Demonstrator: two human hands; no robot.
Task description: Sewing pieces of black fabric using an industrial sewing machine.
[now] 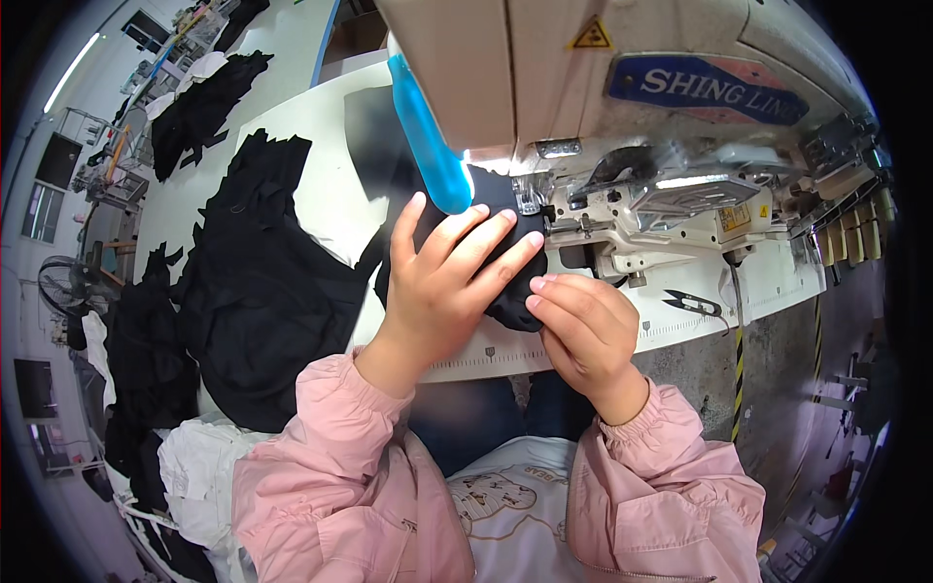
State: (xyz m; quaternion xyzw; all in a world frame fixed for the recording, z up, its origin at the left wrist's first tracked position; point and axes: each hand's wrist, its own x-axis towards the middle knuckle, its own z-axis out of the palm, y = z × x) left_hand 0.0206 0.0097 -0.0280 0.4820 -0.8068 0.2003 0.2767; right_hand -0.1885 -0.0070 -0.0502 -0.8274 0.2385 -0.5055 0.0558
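Note:
A piece of black fabric (520,309) lies on the white table under the front of a sewing machine (457,78). My left hand (442,277) rests on it with the fingers spread and stretched toward the presser foot (528,194). At the cloth's right edge, my right hand (588,325) pinches the fabric between thumb and fingertips. A blue lamp-like strip (428,136) hangs from the machine just above my left fingertips. Much of the cloth is hidden beneath my left hand.
Thread snips (692,303) lie on the table (476,361) right of my right hand. A large heap of black fabric (258,301) sits to the left, with white cloth (206,466) below it. A fan (63,284) stands at the far left.

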